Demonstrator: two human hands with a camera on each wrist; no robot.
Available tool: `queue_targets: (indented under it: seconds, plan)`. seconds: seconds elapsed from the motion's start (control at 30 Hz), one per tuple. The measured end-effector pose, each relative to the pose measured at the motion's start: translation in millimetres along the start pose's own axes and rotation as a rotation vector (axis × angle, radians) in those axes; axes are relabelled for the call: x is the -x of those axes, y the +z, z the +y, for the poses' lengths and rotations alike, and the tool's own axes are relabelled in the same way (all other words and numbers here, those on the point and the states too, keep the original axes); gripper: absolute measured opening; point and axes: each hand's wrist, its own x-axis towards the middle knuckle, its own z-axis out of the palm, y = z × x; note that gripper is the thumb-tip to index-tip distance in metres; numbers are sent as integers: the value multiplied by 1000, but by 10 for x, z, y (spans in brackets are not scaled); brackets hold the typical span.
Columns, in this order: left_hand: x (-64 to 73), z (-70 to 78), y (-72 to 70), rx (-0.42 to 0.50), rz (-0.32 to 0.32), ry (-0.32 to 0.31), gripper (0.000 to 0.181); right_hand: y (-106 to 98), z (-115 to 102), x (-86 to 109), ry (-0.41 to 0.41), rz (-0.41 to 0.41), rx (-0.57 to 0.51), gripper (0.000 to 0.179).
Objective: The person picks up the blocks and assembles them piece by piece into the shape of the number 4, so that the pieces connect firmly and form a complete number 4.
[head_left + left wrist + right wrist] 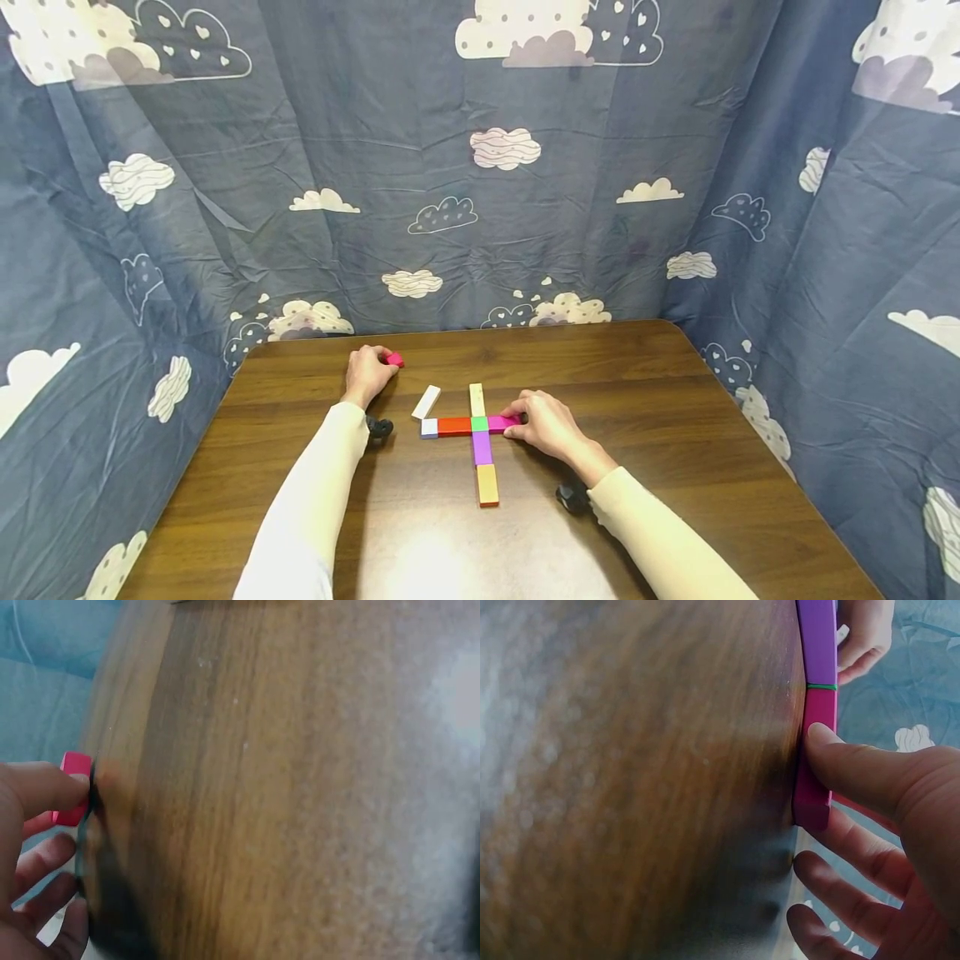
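Note:
Toward the back left of the table, my left hand [367, 373] pinches a small pinkish-red block [395, 359]. In the left wrist view the thumb lies against that block [73, 789], and the other fingers are loosely bent. My right hand [550, 425] holds a magenta block [502, 423] between thumb and fingers. This block is the right arm of a flat cross, butting against a green block [480, 424] at its centre. A red block [454, 427] extends left, ending at a pale blue-white one [429, 428]. Below the centre lie a purple block [482, 447] and an orange block [487, 485].
A cream block [477, 400] forms the cross's far arm. A loose white block [426, 402] lies at an angle between the cross and the left hand. The brown wooden table [637, 367] backs onto a blue curtain [420, 167] with clouds.

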Motion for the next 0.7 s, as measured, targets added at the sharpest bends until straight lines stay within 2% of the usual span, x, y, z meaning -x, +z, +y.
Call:
queue_targets:
  seconds: [0.13,0.4,0.7]
  plan:
    - [-4,25,7,51,-44,43,27,18,7,-11,-6,6,9,25]
    - [44,136,65,145,-120,72,28,30,11,-11,-10,9,18,26]
    - [123,329,139,154,-173,127,27,28,17,-14,-8,8,17,25]
